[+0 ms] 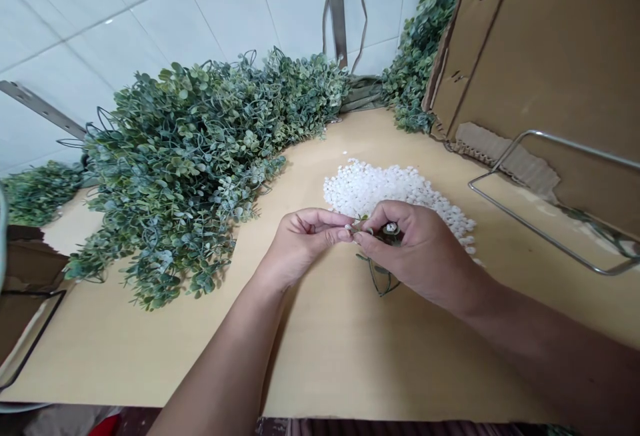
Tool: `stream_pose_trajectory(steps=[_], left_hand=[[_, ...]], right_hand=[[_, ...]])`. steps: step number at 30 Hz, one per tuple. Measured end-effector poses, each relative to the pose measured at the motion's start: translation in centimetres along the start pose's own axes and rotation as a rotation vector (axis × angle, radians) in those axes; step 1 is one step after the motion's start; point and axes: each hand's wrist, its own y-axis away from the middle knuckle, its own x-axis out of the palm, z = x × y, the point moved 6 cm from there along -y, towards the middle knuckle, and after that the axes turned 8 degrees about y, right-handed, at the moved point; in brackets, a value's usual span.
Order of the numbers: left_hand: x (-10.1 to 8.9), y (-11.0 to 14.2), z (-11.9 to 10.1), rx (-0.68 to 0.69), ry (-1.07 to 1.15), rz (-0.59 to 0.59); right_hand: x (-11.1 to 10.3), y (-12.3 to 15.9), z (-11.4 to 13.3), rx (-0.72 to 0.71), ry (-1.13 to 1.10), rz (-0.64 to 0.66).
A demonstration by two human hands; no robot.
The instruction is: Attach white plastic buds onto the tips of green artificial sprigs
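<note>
My left hand (303,243) is closed in a pinch, thumb against forefinger, with a small white plastic piece (349,227) at the fingertips. My right hand (427,249) is closed around an artificial greenery sprig (383,284); its thin green stems hang below the palm and a few leaves show between the fingers. Both sets of fingertips meet at the sprig's tip. Another white bit (391,227) shows on the sprig inside the right hand. Just beyond the hands lies a loose pile of small white plastic pieces (385,186). The fingers partly hide the sprig.
A large heap of artificial greenery (200,156) covers the table's (320,356) left and back. More greenery (413,56) stands at the back right beside a big cardboard box (545,56). A bent metal wire frame (545,233) juts over the right side. White tiles (225,9) rise behind.
</note>
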Motion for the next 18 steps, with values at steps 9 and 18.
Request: stream_pose_trajectory(steps=[9, 18], left_hand=[[0.1, 0.09, 0.02, -0.008, -0.014, 0.001], [0.14, 0.04, 0.05, -0.012, -0.02, 0.004]], right_hand=[[0.0, 0.03, -0.24, 0.024, 0.018, 0.01], [0.09, -0.06, -0.17, 0.041, 0.026, 0.015]])
